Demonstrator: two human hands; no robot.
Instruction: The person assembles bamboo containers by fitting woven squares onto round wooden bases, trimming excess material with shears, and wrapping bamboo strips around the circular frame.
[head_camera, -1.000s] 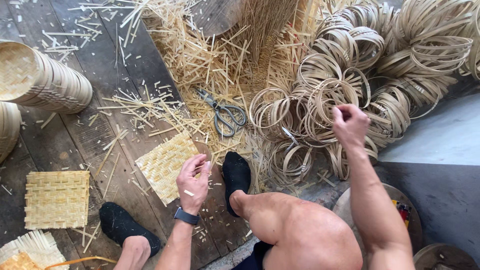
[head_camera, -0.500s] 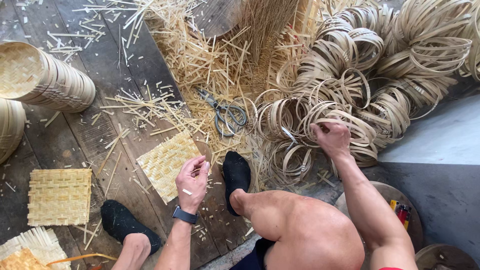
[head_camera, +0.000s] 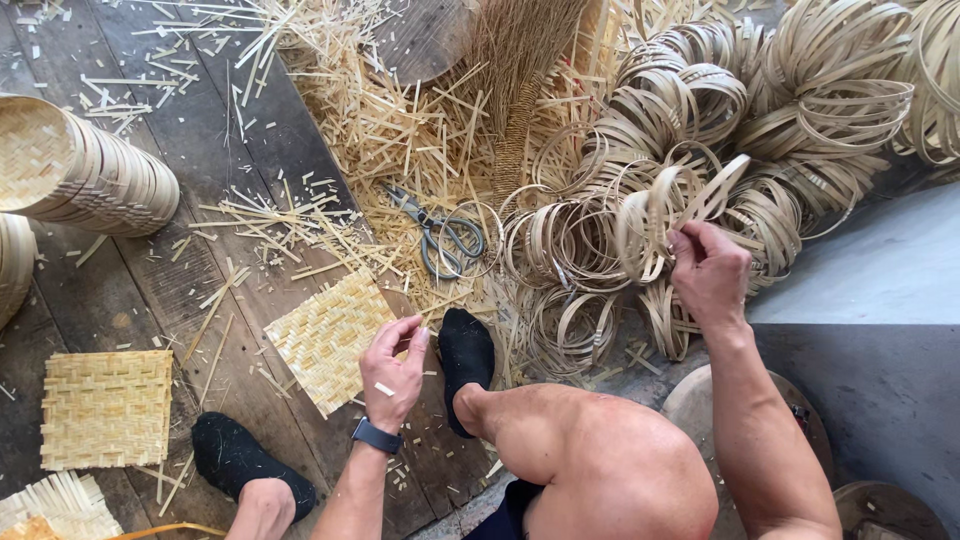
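Note:
My left hand (head_camera: 393, 368), with a dark watch at the wrist, rests on the near edge of a square woven bamboo mat (head_camera: 330, 336) lying on the wooden floor, fingers spread over it. My right hand (head_camera: 708, 270) is closed on thin bamboo hoops (head_camera: 665, 205) and lifts a few out of the big heap of bamboo rings (head_camera: 700, 130) at the right. My feet in black socks (head_camera: 466, 355) stand on either side of the mat.
Scissors (head_camera: 440, 235) lie among scattered bamboo offcuts (head_camera: 390, 130). A stack of woven round baskets (head_camera: 85, 175) lies at the left. A second woven mat (head_camera: 107, 408) lies at the lower left. A grey ledge (head_camera: 870, 280) is at the right.
My right hand closed on hoops in the pile and has drawn them up and toward me. My left hand has stayed on the mat.

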